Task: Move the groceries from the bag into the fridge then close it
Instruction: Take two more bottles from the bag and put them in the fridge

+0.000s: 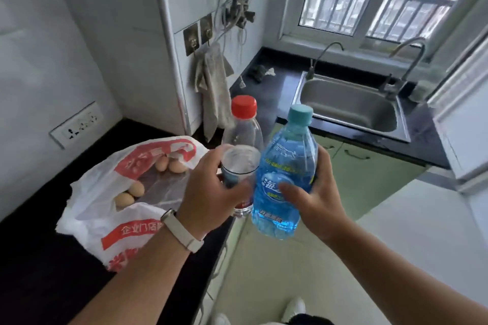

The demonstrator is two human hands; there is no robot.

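Left of frame: wall socket (76,124) on the white wall above the black counter (31,258).

Lower left: white-and-red plastic bag (105,219) lies on the counter with its mouth open. Eggs (129,194) show inside it, two near the lower fold and more near the upper handle.

Centre left: your left hand (206,192) has its fingers curled round the middle of the clear bottle (243,137), which has a red cap. A pale wristband (182,231) sits on that wrist.

Centre: your right hand (319,200) grips the blue bottle (287,166), teal cap on. The thumb lies across the front label and the fingers wrap behind. The two bottles are touching side by side, caps toward the top of the frame, leaning slightly. Both are out of the bag and held just past the counter edge, over the floor.

Upper centre: a grey cloth (214,87) hangs from a wall hook.

Upper right: steel sink (348,108) set in the far counter, below the window. A green cabinet (369,166) stands under it.

Right edge: white panel (459,119); you cannot tell whether it is the fridge.
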